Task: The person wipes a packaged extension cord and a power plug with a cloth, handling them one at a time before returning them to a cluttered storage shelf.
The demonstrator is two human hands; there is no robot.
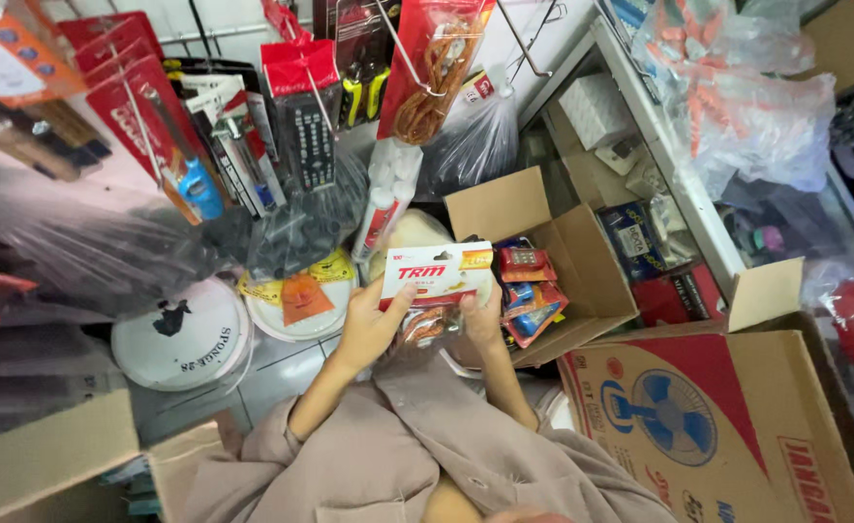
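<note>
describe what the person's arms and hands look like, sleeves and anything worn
Both hands, the left hand and the right hand, are bare, with no gloves; no rings or watch show. The forearms are uncovered. Loose beige-taupe sleeves are pushed up to about the elbows.

Bright even light, soft shadows, glare on plastic bags [747,107], wide-angle edge bending, slight blur.

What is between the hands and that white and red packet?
Nothing. Both hands already hold the packet: the left hand grips its lower left corner, the right hand its lower right edge. An open box of small goods sits just behind it.
</note>
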